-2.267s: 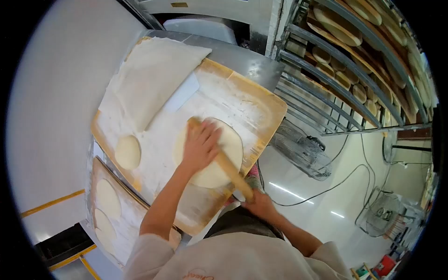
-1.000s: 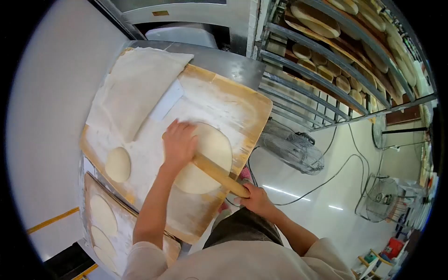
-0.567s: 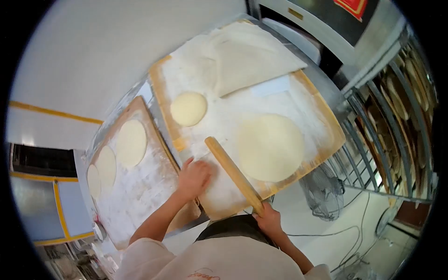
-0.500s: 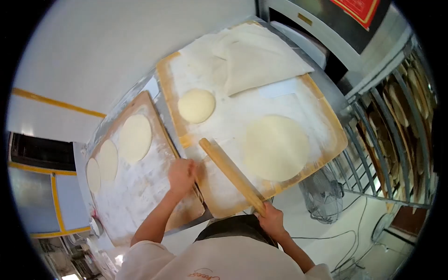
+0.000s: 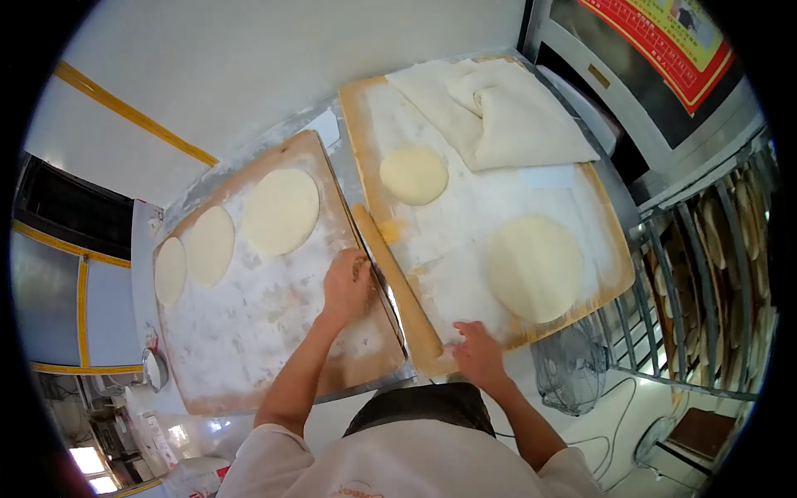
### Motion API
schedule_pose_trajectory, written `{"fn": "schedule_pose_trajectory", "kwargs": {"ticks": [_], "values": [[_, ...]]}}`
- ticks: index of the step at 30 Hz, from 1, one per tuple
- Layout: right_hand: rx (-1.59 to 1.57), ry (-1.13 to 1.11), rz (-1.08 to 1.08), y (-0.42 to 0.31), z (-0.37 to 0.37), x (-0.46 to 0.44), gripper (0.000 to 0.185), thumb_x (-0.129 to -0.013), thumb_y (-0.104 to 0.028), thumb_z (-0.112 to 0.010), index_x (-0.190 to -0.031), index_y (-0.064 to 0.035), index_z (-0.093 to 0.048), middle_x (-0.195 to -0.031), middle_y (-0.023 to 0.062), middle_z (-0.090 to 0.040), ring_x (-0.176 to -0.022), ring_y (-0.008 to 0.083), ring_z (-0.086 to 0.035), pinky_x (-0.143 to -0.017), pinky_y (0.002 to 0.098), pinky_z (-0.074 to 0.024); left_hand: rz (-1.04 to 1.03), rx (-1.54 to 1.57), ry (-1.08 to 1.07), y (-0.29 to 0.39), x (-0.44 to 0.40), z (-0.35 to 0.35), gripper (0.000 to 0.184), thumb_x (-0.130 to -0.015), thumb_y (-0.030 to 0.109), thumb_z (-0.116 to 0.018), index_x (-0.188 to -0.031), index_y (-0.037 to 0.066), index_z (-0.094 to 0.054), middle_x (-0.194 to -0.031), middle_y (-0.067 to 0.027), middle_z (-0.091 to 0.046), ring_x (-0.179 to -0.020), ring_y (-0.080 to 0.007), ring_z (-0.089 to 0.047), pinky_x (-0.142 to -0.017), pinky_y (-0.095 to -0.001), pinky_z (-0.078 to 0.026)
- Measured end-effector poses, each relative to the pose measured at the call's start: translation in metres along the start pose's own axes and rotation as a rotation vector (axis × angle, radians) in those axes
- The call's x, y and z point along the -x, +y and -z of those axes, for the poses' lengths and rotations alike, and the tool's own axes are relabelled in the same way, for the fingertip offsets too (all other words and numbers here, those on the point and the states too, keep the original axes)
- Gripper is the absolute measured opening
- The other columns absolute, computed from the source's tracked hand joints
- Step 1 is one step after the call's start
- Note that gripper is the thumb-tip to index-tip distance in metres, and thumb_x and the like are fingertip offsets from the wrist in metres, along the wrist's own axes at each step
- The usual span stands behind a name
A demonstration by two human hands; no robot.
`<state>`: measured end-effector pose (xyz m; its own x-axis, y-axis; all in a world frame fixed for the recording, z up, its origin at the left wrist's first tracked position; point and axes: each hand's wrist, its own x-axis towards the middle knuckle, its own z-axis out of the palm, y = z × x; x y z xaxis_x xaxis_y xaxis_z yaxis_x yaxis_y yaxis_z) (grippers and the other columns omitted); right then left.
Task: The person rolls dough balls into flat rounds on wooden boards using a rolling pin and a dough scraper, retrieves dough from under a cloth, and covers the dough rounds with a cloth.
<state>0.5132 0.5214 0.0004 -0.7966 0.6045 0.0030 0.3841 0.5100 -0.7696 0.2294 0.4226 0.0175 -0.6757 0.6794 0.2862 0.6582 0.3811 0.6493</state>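
Note:
A wooden rolling pin lies lengthwise along the left edge of the right floured board. My right hand is just right of the pin's near end, fingers apart, holding nothing. My left hand is curled closed at the right edge of the left floured board; what its fingers hold, if anything, is hidden. On the right board lie a large flat dough round and a smaller, thicker dough round. Three flat rounds rest on the left board, the largest dough round nearest my left hand.
A folded pale cloth covers the far part of the right board. To the right stand a metal rack with flat breads and, lower down, a wire-caged fan. A white wall rises behind the boards.
My right hand has let go of the rolling pin, which now lies farther left along the board's edge. The view has shifted. My left hand remains curled near the gap between the boards.

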Motion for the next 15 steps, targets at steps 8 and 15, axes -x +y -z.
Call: {"fn": "schedule_pose_trajectory", "kwargs": {"ticks": [8,15], "values": [[-0.168,0.199,-0.142,0.035,0.084,0.005,0.024,-0.080,-0.006,-0.068,-0.103,-0.0022,-0.063,-0.087,0.0140,-0.061,-0.073,0.0264,-0.063,-0.067,0.0349,-0.0515,0.044,-0.056,0.031,-0.030,-0.089,-0.008,0.018,-0.085,0.007,-0.060,-0.103,0.002,-0.062,-0.100,-0.0157,-0.064,-0.093,-0.0324,-0.063,-0.083,-0.0398,-0.049],[-0.049,0.497,-0.272,0.115,0.160,-0.018,0.021,-0.077,0.005,-0.063,-0.097,-0.0005,-0.063,-0.086,0.0149,-0.062,-0.077,0.0298,-0.064,-0.070,0.0367,-0.0523,0.051,-0.332,-0.061,-0.006,-0.137,-0.024,0.017,-0.087,0.006,-0.059,-0.103,0.002,-0.063,-0.096,-0.0172,-0.065,-0.093,-0.0353,-0.063,-0.081,-0.0416,-0.049]]}}
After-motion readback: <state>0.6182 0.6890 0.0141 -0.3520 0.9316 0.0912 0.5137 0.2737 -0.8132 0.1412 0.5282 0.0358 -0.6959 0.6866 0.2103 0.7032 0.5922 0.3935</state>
